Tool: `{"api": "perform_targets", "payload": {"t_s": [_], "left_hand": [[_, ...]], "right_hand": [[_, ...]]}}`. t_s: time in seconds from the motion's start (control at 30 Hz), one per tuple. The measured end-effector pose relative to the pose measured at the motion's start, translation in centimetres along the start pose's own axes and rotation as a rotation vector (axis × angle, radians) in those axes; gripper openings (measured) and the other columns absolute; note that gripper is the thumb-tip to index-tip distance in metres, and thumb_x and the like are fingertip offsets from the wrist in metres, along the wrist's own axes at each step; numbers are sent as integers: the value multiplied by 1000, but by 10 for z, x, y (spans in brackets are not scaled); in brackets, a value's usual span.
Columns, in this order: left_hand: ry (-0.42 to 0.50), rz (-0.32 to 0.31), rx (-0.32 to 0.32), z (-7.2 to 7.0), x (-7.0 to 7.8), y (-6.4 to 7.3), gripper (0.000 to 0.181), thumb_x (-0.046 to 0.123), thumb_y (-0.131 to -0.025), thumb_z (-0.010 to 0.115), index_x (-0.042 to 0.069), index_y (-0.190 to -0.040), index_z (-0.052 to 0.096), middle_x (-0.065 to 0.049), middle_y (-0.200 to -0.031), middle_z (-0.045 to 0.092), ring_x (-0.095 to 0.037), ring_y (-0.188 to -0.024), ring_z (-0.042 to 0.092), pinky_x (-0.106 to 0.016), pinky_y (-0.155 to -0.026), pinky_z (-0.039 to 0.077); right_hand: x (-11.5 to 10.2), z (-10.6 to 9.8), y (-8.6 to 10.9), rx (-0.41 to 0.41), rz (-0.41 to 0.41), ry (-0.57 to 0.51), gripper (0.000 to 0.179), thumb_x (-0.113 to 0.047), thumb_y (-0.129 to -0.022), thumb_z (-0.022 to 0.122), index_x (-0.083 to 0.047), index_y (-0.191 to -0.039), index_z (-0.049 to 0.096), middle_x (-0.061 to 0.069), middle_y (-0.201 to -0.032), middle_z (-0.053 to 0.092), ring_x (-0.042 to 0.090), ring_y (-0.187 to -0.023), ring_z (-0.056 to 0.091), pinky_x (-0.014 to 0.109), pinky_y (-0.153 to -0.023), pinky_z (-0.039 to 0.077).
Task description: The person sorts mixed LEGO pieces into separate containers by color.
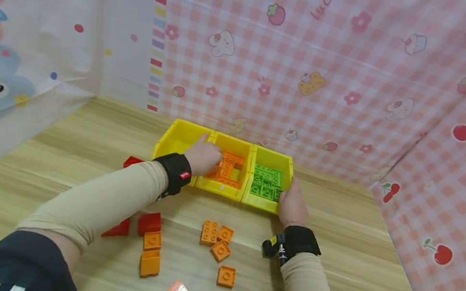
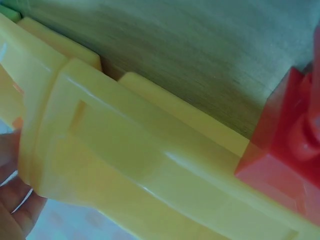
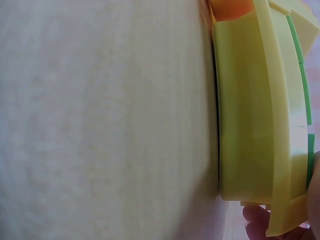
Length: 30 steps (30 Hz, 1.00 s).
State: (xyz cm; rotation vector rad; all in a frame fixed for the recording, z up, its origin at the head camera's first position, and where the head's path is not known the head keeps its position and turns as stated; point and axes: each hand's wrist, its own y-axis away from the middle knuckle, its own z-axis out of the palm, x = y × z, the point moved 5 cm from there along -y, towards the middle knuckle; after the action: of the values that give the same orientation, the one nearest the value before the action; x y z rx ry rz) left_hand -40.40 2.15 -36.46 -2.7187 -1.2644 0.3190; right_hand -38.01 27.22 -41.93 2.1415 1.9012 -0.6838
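A yellow three-part bin [image 1: 221, 192] stands near the back of the table. Green bricks [image 1: 267, 181] lie in its right compartment and orange bricks [image 1: 230, 167] in the middle one. My left hand [image 1: 204, 157] is over the divider between the left and middle compartments, one finger raised. In the left wrist view its fingers [image 2: 27, 207] appear beside the bin's yellow wall; what they hold, if anything, is hidden. My right hand [image 1: 294, 204] grips the bin's right wall, with fingers [image 3: 257, 220] below the rim in the right wrist view.
Loose orange bricks [image 1: 209, 233] lie on the table in front of the bin. Red bricks [image 1: 149, 223] lie to the left, partly under my left forearm; one red brick [image 2: 280, 150] is close to the bin. A patterned cloth [image 1: 332, 80] hangs behind.
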Motion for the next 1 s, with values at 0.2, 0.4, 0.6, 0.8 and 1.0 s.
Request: {"api": "perform_targets", "payload": {"t_s": [0.2,0.4,0.6,0.8,1.0], "left_hand": [[14,-26,-59,10,-9,-5,9,13,-87,63,15,-85,72,0,-88,68,-27,-102,55,-59,-105,11],[-13,-32,-81,11,-8,-5,15,10,-88,61,15,-78,71,0,-88,70,-26,-109,53,-59,-106,9],[-42,-18,-114,11,-3,-2,20,4,-89,57,13,-78,72,-3,-93,70,-27,-115,50,-60,-105,10],[-64,6,-127,16,-5,-3,21,6,-90,55,15,-86,73,-1,-94,70,-26,-120,47,-60,-105,10],[-81,38,-91,11,0,1,19,8,-91,55,16,-93,73,-1,-91,70,-26,-114,53,-60,-105,15]], "right_hand": [[-1,1,-2,12,-16,-1,51,-14,-98,33,-2,-147,19,21,-142,37,33,-127,39,47,-101,32],[0,0,-1,28,-17,5,51,-13,-98,34,-2,-146,20,21,-139,39,34,-124,43,48,-98,36],[0,1,1,19,-4,6,51,-14,-98,34,-3,-146,21,21,-140,40,34,-124,43,48,-98,36],[-1,1,0,17,-2,-1,51,-14,-98,33,-4,-147,20,20,-140,39,33,-124,43,48,-97,37],[1,1,0,7,6,1,51,-15,-98,32,-4,-147,19,20,-140,39,34,-123,44,49,-97,37]]}}
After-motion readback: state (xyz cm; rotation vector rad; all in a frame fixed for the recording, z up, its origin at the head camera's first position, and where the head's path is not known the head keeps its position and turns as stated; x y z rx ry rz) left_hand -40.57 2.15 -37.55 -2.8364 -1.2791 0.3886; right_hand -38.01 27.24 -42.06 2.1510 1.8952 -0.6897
